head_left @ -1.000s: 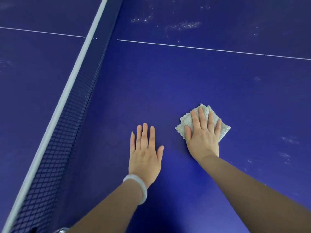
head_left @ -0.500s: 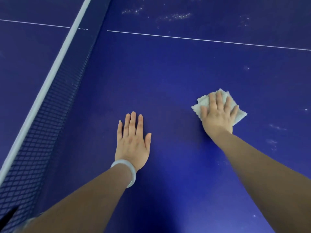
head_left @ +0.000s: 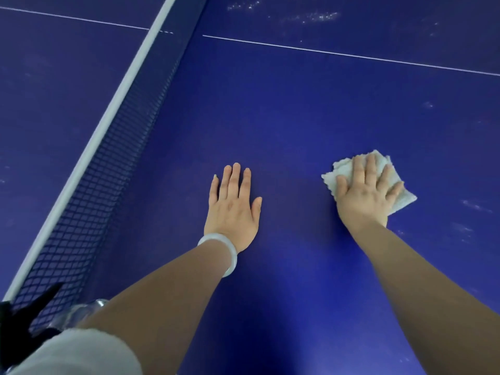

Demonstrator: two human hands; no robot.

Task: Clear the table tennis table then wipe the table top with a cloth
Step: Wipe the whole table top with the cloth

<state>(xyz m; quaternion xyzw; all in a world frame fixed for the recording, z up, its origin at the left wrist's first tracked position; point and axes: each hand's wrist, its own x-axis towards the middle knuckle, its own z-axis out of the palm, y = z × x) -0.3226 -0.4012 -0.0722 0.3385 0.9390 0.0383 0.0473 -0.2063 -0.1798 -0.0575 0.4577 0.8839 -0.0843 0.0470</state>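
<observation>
two bare hands lie on the blue table top (head_left: 284,117). the left hand (head_left: 232,212) is spread flat, palm down, fingers close together, holding nothing; one pale bangle (head_left: 224,250) circles its wrist. the right hand (head_left: 365,196) presses flat, fingers splayed, on one folded whitish cloth (head_left: 400,198), which sits on the table well right of the left hand (its edges show beyond the fingertips and at both sides). one net (head_left: 89,198) with a white top band runs diagonally at left. one thin white line (head_left: 351,54) crosses the far surface. pale dusty smears (head_left: 311,17) dot the far and right areas.
</observation>
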